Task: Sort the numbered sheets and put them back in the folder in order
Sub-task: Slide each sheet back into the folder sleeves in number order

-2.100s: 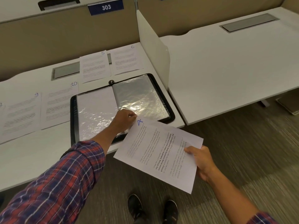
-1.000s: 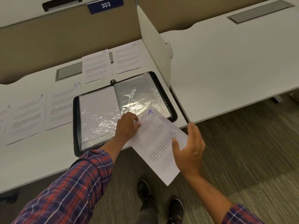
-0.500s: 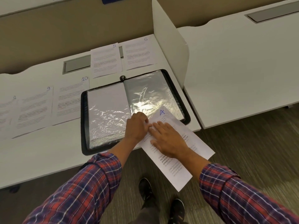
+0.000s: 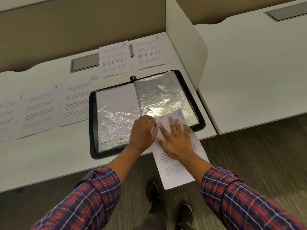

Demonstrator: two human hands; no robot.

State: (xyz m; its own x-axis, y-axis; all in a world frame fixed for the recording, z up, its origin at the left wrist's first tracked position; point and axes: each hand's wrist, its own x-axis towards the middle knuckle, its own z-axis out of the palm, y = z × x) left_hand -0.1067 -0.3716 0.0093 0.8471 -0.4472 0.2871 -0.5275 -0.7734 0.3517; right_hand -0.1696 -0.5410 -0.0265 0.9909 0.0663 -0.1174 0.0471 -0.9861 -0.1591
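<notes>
White printed sheet numbered 4 in blue (image 4: 176, 165) was hanging in the air in the right hand two seconds back. Now its top end lies at the 5 o'clock corner of the black zip-edged folder (image 4: 92, 130), numeral apparently under the film, the rest overhanging the white desk (image 4: 49, 156).

Right hand (image 4: 174, 141) flat, fingers spread, pressing it. Left hand (image 4: 142, 131) pinches the lip of the right-hand clear plastic sleeve (image 4: 166, 95).

Judged: filing of 4 begun, not finished. The left-hand sleeve (image 4: 116, 103) holds a blank-looking white page.

Still out on the desk: sheet 5 (image 4: 115, 58) and sheet 6 (image 4: 150, 52) at the folder's 12 o'clock, and sheet 10 (image 4: 78, 98), sheet 9 (image 4: 41, 110) and sheet 8 (image 4: 8, 118) at 9 o'clock.
</notes>
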